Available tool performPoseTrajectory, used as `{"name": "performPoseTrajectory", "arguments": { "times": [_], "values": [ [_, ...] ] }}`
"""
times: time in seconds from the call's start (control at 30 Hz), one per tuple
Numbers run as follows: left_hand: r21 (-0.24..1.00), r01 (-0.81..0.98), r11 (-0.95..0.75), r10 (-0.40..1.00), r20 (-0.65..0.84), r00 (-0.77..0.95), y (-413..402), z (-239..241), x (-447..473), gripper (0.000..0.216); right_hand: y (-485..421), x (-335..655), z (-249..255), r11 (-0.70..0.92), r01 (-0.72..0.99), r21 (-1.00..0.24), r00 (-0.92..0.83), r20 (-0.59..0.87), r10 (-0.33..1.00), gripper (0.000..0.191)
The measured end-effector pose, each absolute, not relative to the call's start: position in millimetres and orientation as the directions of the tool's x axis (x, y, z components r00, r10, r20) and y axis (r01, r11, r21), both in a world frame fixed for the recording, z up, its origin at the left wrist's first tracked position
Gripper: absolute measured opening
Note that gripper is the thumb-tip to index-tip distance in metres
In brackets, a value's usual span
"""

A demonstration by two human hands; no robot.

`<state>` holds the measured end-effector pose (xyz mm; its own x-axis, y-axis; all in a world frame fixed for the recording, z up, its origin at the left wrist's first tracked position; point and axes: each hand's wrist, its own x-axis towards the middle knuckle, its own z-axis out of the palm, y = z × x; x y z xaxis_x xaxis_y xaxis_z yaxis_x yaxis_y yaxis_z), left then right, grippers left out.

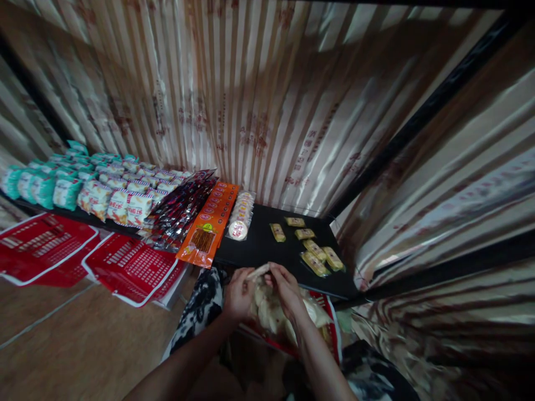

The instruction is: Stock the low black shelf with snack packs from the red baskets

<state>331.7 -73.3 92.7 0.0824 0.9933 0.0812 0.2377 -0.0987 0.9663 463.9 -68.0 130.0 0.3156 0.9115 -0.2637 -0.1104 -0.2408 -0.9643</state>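
Off-white packet (259, 272) held up between both hands, just off the near edge of the black shelf (254, 253), toward its right end. Left hand (237, 295): fingers curled in on one end. Right hand (286, 288): fingers pinching the other end, thumb detail too small to read. Directly below, a red basket (333, 320) containing pale packets (267, 306), partly covered by the forearms. Near the shelf's right edge: yellow packets (315, 249), scattered, some touching. Leftward along the shelf: a strip of round cakes (238, 229), orange packet (212, 220) reaching the near edge, dark packets (179, 217), then teal packets (67, 192) at the left end.
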Motion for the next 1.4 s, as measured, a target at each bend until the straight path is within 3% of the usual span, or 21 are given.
{"name": "performPoseTrajectory", "arguments": {
  "times": [0.07,0.17,0.37,0.47,0.53,0.63,0.73,0.87,1.0,1.2,1.4],
  "values": [
    [0.996,0.059,0.065,0.995,-0.069,0.072,-69.0,92.7,329.8,0.033,-66.8,461.8,128.4,-0.255,-0.132,-0.958,0.283,-0.283,0.916,0.042],
    [0.936,-0.211,0.283,0.959,-0.270,0.087,-66.4,91.7,326.6,0.039,-66.8,459.1,123.5,-0.266,-0.110,-0.958,0.254,-0.286,0.924,0.048],
    [0.830,-0.399,0.389,0.920,-0.371,0.123,-66.1,94.4,319.5,0.043,-65.2,454.9,112.3,-0.249,-0.066,-0.966,0.224,-0.258,0.940,0.047],
    [0.861,-0.320,0.395,0.918,-0.385,0.096,-63.1,96.5,315.8,0.040,-64.8,456.2,107.4,-0.243,0.023,-0.970,0.185,-0.235,0.954,0.044],
    [0.909,-0.183,0.374,0.927,-0.366,0.076,-58.5,97.0,311.6,0.033,-66.1,458.2,106.3,-0.225,0.186,-0.956,0.167,-0.195,0.966,0.041],
    [0.958,0.134,0.252,0.961,-0.264,0.085,-48.1,98.4,301.4,0.019,-68.5,459.9,111.2,-0.158,0.523,-0.837,0.276,-0.009,0.961,0.046],
    [0.914,0.404,0.040,0.973,-0.127,0.191,-35.9,103.6,289.6,0.012,-66.2,457.3,120.5,-0.041,0.662,-0.748,0.265,0.183,0.947,0.053],
    [0.877,0.472,-0.093,0.956,-0.054,0.288,-18.7,116.4,279.1,0.020,-52.0,452.6,124.6,0.058,0.621,-0.782,0.108,0.159,0.981,0.040],
    [0.870,0.486,-0.081,0.959,-0.066,0.277,-0.2,129.1,275.1,0.025,-33.5,451.1,119.0,-0.016,0.549,-0.836,0.146,0.077,0.986,0.025],
    [0.807,0.589,-0.047,0.999,0.024,0.046,19.4,136.2,280.2,0.045,-5.2,444.5,112.6,-0.099,0.294,-0.951,0.176,-0.048,0.983,0.029],
    [0.757,0.626,-0.189,0.977,0.209,0.042,18.8,117.1,291.4,0.047,28.6,436.8,96.0,-0.133,0.353,-0.926,0.259,-0.039,0.965,0.031]
  ]
}}
